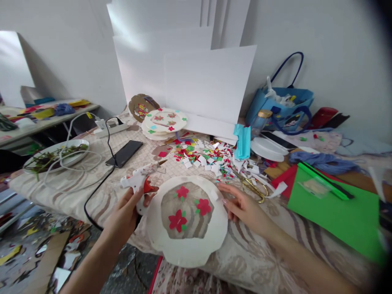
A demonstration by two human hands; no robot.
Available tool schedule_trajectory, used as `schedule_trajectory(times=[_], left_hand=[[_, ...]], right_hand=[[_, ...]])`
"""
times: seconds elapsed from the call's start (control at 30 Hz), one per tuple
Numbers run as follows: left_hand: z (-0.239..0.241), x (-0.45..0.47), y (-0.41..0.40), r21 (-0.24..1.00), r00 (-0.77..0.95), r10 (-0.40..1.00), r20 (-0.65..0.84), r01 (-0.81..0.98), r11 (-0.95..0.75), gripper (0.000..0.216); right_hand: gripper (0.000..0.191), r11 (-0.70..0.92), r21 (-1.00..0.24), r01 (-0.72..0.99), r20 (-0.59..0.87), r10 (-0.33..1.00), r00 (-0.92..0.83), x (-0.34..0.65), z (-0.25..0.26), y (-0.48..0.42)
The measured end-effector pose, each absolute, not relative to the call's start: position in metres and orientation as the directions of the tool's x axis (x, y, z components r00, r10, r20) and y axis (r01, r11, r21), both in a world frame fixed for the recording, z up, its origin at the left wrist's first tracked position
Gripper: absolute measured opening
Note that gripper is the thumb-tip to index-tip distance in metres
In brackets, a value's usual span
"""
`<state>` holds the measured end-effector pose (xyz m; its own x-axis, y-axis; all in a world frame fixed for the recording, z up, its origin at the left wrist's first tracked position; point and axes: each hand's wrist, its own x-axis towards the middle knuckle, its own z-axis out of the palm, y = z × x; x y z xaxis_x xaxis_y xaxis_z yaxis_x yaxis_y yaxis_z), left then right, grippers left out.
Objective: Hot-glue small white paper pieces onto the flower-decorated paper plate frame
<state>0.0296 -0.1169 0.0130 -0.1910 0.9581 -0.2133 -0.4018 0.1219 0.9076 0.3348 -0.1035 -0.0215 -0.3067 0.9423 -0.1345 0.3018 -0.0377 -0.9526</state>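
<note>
- The left hand (125, 214), at lower left of centre, is closed around the handle of a white glue gun (139, 179). Its fingers wrap the grip beside the red trigger, and the nozzle points up and to the right.
- The right hand (241, 206), right of centre, lies flat with its fingers spread. The fingertips touch the right rim of the paper plate (186, 251), and the hand grasps nothing.
- The plate sits at lower centre, overhanging the near table edge. Three red flowers (177, 220) show in its middle.
- Likely risk: the plate is pinned on one side only, so it could tip off the edge if the fingers lift.
- The nozzle is close to the plate's upper left rim, so a drip could mark the plate or burn a finger.
- A black cord (98, 185) loops just left of the gun hand and could snag, dragging the phone (124, 153).
- Scissors (255, 188) lie just beyond the right hand, among paper scraps (211, 157), and could catch a reaching finger.
</note>
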Motion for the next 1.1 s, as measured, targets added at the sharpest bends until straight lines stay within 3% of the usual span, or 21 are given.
schedule_trajectory(times=[0.23, 0.5, 0.67, 0.77, 0.9, 1.1], left_hand=[[0.015, 0.022, -0.080, 0.932, -0.067, 0.990, -0.123, -0.350, 0.092, 0.016], [0.003, 0.033, -0.036, 0.879, 0.106, 0.976, -0.190, -0.425, 0.217, 0.014], [0.000, 0.044, -0.016, 0.844, 0.165, 0.954, -0.252, -0.445, 0.300, 0.009], [0.000, 0.045, -0.006, 0.835, 0.178, 0.950, -0.255, -0.456, 0.310, 0.008], [0.006, 0.042, 0.007, 0.838, 0.174, 0.965, -0.198, -0.480, 0.259, 0.015], [0.023, 0.043, 0.026, 0.824, 0.183, 0.968, -0.175, -0.511, 0.245, 0.015]], right_hand=[[0.058, -0.152, -0.952, 0.265, -0.224, 0.938, -0.265, 0.340, -0.023, -0.146], [0.065, -0.243, -0.951, 0.191, -0.288, 0.923, -0.256, 0.353, -0.027, -0.184], [0.065, -0.281, -0.925, 0.256, -0.346, 0.902, -0.259, 0.364, -0.023, -0.187], [0.055, -0.262, -0.904, 0.338, -0.353, 0.902, -0.247, 0.375, -0.019, -0.178], [0.040, -0.158, -0.901, 0.405, -0.250, 0.950, -0.186, 0.385, -0.008, -0.156], [0.034, 0.085, -0.846, 0.527, -0.002, 0.987, -0.162, 0.370, 0.013, -0.091]])
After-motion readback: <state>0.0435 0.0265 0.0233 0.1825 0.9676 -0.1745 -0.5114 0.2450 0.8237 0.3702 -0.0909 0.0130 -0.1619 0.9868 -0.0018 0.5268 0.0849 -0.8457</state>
